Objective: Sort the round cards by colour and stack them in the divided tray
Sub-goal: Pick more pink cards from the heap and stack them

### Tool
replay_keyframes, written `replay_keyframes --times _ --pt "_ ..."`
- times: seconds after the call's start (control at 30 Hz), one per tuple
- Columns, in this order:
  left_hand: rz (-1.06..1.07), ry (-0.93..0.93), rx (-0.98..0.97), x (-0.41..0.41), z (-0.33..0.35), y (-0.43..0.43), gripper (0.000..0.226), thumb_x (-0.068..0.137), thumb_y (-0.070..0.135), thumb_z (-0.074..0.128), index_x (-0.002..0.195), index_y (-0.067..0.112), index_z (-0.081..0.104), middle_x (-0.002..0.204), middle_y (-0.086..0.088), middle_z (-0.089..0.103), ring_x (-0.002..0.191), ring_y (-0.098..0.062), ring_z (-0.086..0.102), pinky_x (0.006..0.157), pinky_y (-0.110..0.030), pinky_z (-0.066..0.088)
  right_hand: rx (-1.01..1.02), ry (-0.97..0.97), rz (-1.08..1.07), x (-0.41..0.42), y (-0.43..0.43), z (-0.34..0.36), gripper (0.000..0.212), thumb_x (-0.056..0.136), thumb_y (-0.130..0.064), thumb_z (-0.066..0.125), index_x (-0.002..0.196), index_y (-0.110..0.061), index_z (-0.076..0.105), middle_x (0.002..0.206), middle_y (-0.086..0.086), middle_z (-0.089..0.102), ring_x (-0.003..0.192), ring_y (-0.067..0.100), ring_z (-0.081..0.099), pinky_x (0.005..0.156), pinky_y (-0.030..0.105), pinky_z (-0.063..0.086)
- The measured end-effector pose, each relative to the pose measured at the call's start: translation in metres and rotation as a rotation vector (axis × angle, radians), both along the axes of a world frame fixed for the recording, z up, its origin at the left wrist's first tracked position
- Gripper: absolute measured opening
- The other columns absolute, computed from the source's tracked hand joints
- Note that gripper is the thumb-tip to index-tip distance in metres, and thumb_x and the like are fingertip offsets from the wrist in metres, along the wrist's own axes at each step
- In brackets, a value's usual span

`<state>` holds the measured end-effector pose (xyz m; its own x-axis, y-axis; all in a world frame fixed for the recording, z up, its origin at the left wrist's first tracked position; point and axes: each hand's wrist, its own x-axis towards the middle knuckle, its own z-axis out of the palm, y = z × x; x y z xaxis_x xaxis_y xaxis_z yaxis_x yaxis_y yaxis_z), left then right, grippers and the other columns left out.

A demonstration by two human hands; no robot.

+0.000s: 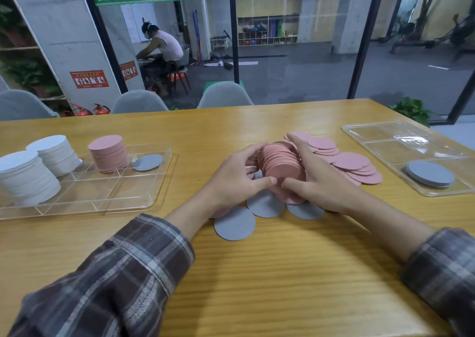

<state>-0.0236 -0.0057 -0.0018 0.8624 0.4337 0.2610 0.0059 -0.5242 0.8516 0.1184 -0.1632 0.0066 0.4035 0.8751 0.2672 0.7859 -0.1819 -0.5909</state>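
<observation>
Pink matte card discs (281,165) between left hand (236,177) and right hand (318,182)

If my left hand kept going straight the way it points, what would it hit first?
The left hand points at the stack of pink cards that it grips, so that comes first. The right hand lies just beyond, probably next.

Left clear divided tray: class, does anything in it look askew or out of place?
Yes. In the clear divided plastic tray, the lone grey round card beside the pink card stack lies tilted, not flat, and both white card stacks lean sideways.
</observation>
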Motion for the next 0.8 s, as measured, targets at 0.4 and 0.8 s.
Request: replay_keyframes --times 0.4,0.8 --pt "-0.001 0.11 0.06 0.0 -0.008 -0.012 0.099 0.085 0.026 0.076 0.165 0.013 0.02 0.155 0.003 0.049 0.14 -0.003 0.05 0.119 -0.03 0.041 -0.04 0.007 -0.003 -0.001 0.002 -0.001 0.083 0.076 -0.054 0.053 0.15 -0.024 0.032 0.129 -0.002 0.057 0.118 0.015 0.053 0.097 0.032 0.045" --pt "-0.006 0.296 0.257 0.002 -0.011 -0.023 0.085 0.108 0.024 0.047 0.164 0.019 -0.017 0.169 0.005 0.02 0.153 -0.009 0.02 0.109 -0.016 0.02 -0.103 -0.026 0.011 -0.002 0.001 0.0 0.102 0.081 -0.044 0.062 0.163 -0.022 0.005 0.164 -0.003 0.03 0.142 0.014 0.04 0.11 0.026 0.033"
